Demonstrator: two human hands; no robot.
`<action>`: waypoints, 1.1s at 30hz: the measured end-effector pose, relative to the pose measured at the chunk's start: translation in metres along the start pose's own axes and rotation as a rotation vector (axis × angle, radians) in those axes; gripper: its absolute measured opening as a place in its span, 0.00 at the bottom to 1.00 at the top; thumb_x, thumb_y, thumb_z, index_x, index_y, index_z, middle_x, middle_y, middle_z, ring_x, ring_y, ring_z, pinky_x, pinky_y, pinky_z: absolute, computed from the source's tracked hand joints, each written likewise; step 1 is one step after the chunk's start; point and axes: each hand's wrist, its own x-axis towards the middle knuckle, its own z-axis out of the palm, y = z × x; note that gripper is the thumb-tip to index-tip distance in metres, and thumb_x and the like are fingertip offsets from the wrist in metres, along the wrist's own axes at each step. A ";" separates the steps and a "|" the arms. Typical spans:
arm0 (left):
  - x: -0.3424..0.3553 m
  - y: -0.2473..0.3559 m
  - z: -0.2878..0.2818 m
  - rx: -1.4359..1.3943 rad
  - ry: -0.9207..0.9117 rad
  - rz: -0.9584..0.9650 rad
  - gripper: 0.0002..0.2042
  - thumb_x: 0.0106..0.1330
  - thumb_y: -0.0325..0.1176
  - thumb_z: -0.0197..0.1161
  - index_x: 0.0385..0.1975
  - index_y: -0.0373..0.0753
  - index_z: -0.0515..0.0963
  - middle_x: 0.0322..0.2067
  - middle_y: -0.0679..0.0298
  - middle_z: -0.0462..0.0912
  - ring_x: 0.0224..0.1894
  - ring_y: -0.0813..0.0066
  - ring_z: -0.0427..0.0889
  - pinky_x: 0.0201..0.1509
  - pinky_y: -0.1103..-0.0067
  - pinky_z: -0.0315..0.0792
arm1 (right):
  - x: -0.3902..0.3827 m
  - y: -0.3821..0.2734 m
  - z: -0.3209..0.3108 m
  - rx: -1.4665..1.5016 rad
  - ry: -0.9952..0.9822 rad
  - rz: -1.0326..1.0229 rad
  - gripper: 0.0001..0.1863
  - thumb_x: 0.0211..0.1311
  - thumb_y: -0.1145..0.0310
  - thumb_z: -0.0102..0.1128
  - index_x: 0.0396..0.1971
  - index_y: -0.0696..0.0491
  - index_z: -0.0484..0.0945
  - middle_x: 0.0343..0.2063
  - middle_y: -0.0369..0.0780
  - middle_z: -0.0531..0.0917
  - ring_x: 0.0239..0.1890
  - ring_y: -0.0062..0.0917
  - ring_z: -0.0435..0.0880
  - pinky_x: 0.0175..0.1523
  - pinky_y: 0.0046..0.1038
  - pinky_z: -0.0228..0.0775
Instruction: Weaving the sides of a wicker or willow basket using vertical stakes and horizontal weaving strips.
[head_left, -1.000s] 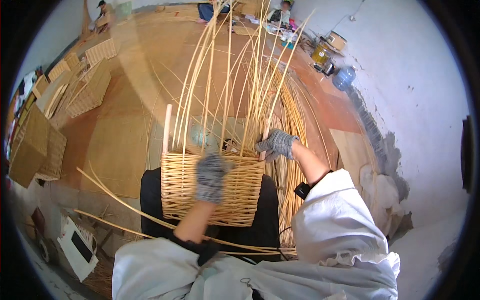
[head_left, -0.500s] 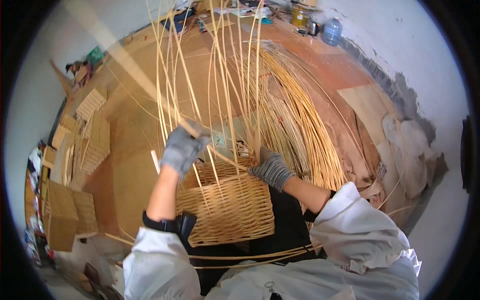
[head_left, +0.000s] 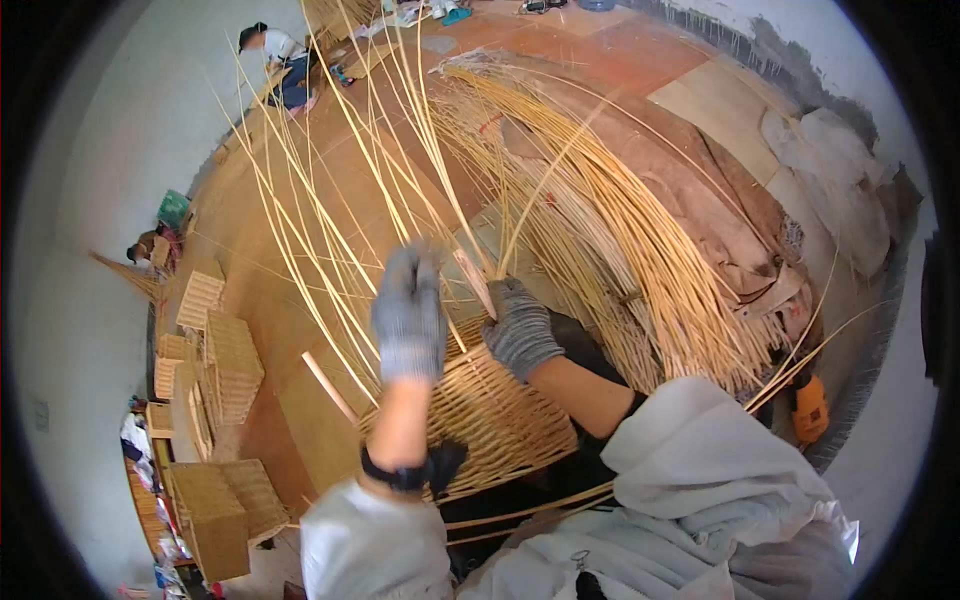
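Note:
A half-woven wicker basket (head_left: 500,420) rests tilted in front of my body, long thin upright rods (head_left: 300,200) rising from its rim. My left hand (head_left: 408,315), in a grey knit glove, is raised over the basket's near side, fingers stretched upward and slightly blurred, with nothing visible in it. My right hand (head_left: 520,330), gloved alike, is closed at the far right corner around the base of a wicker rod (head_left: 548,180) slanting up right. A thick corner stick (head_left: 474,280) stands against its thumb. Another thick stick (head_left: 328,385) juts out at the left corner.
A large bundle of loose rods (head_left: 640,240) lies right of the basket. Woven baskets (head_left: 232,365) stand along the left. An orange power tool (head_left: 810,410) lies at the far right. Another person (head_left: 275,65) sits at the back left, near the wall.
My left hand has moved right and lifted off the long pale strip it held, its fingers now stretched. The view has turned; the basket tilts more. My right hand stays at the corner.

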 end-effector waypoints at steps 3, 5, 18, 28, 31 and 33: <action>-0.076 -0.067 -0.014 0.005 -0.007 0.051 0.16 0.67 0.28 0.49 0.53 0.31 0.66 0.48 0.56 0.75 0.51 0.71 0.73 0.58 0.78 0.63 | -0.004 -0.038 -0.025 0.144 -0.240 0.040 0.18 0.50 0.72 0.59 0.42 0.61 0.70 0.39 0.50 0.72 0.45 0.41 0.75 0.49 0.35 0.70; -0.093 -0.081 -0.008 0.026 -0.058 0.014 0.17 0.66 0.27 0.48 0.55 0.31 0.65 0.50 0.56 0.74 0.52 0.71 0.72 0.58 0.79 0.62 | -0.006 -0.026 -0.022 0.138 -0.272 -0.082 0.19 0.49 0.68 0.62 0.40 0.61 0.73 0.38 0.47 0.75 0.41 0.36 0.77 0.48 0.31 0.70; -0.098 -0.092 -0.006 0.447 0.043 0.321 0.28 0.50 0.21 0.61 0.55 0.39 0.67 0.49 0.60 0.75 0.51 0.60 0.74 0.58 0.72 0.65 | 0.038 0.029 -0.003 1.112 -0.598 0.325 0.17 0.60 0.60 0.57 0.40 0.58 0.77 0.30 0.40 0.81 0.28 0.25 0.79 0.32 0.25 0.73; -0.095 -0.086 -0.010 0.454 0.019 0.329 0.26 0.49 0.25 0.64 0.52 0.40 0.70 0.46 0.57 0.76 0.48 0.58 0.74 0.54 0.69 0.67 | 0.081 0.004 0.023 1.333 -0.538 0.499 0.16 0.61 0.61 0.56 0.38 0.60 0.76 0.28 0.44 0.81 0.30 0.33 0.81 0.36 0.30 0.76; -0.098 -0.087 -0.009 0.406 0.051 0.326 0.26 0.49 0.25 0.64 0.52 0.40 0.70 0.45 0.57 0.76 0.47 0.58 0.74 0.53 0.68 0.67 | 0.118 0.005 0.051 2.157 -0.586 0.666 0.16 0.60 0.65 0.57 0.41 0.61 0.73 0.30 0.46 0.80 0.32 0.36 0.81 0.37 0.33 0.77; -0.098 -0.089 -0.008 0.460 0.068 0.348 0.26 0.49 0.26 0.63 0.52 0.40 0.69 0.45 0.57 0.76 0.47 0.58 0.73 0.53 0.68 0.66 | 0.121 -0.025 0.020 1.663 -0.554 0.466 0.17 0.61 0.69 0.55 0.47 0.60 0.69 0.34 0.47 0.81 0.34 0.34 0.81 0.40 0.34 0.77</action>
